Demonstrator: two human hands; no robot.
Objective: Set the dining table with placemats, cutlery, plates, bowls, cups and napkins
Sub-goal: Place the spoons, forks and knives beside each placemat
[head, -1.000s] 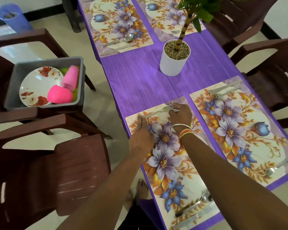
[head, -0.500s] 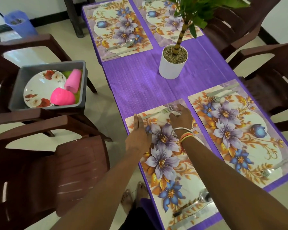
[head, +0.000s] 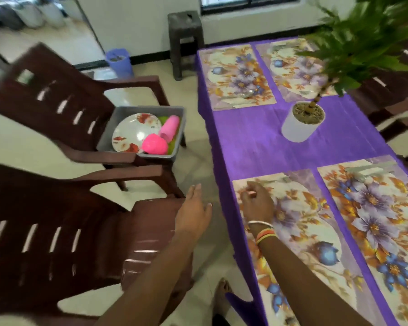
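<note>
Half a second ago both your hands lay on the near floral-print rectangular placemat (head: 299,243). Now your left hand (head: 193,214) has come off the purple-covered table (head: 250,142) and hangs above the seat edge of the near dark brown plastic chair (head: 80,243), fingers straight and holding nothing. Your right hand (head: 257,204) remains over that placemat's far left corner, fingers loosely curled, nothing visible in them. Your view has swung left. The grey plastic tub (head: 159,156) sits on the farther brown chair, holding the white flowered plate (head: 133,131) and two pink plastic cups (head: 155,147). Motion blur smears the cutlery on the mats. The frame cuts off the near placemat's lower end.
</note>
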